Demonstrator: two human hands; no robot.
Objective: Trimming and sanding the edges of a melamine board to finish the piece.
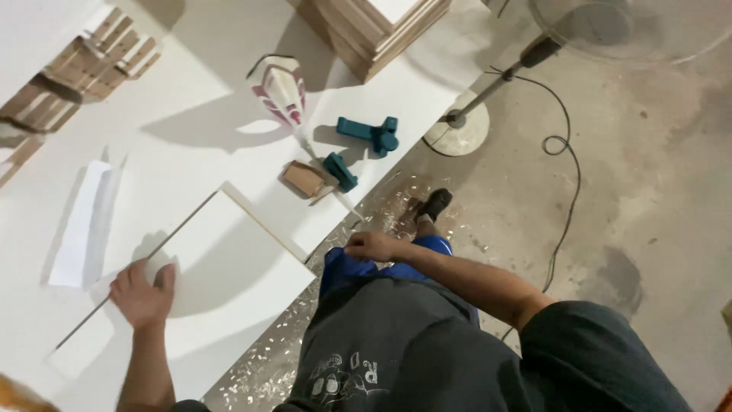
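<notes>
From the head view, the left hand (142, 294) lay flat with fingers spread on a white board (229, 267), gripping nothing. The right hand (374, 246), loosely curled and empty, hung at the waist, beside the board's edge. A drill (284, 93) lay well beyond both hands.

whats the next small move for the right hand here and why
Probably bring the right hand onto the white board. The left hand alone presses flat on the board's left edge, while the right sits off the white table, by the hip, holding nothing.
</notes>
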